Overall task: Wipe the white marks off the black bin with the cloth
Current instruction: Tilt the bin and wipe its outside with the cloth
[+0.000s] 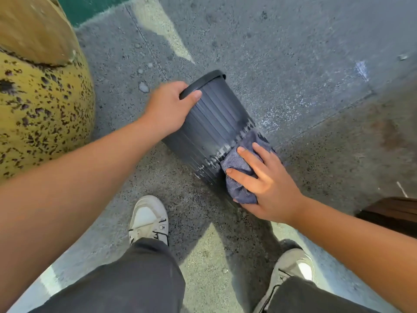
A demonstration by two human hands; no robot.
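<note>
The black ribbed bin [212, 123] lies tilted on its side on the concrete, its rim pointing away from me. White marks [222, 153] run in a band across its wall near the base. My left hand [169, 107] grips the bin at the rim, thumb over the edge. My right hand [264, 184] presses a grey-blue cloth [239, 175] flat against the bin's base end, fingers spread over it. The cloth covers part of the band of marks.
A large yellow speckled boulder-like object [42, 109] bulges at the left. My two feet in pale sneakers [149, 220] stand just below the bin. A dark brown object [392, 213] shows at the right edge. Rough concrete ground [293, 64] lies around.
</note>
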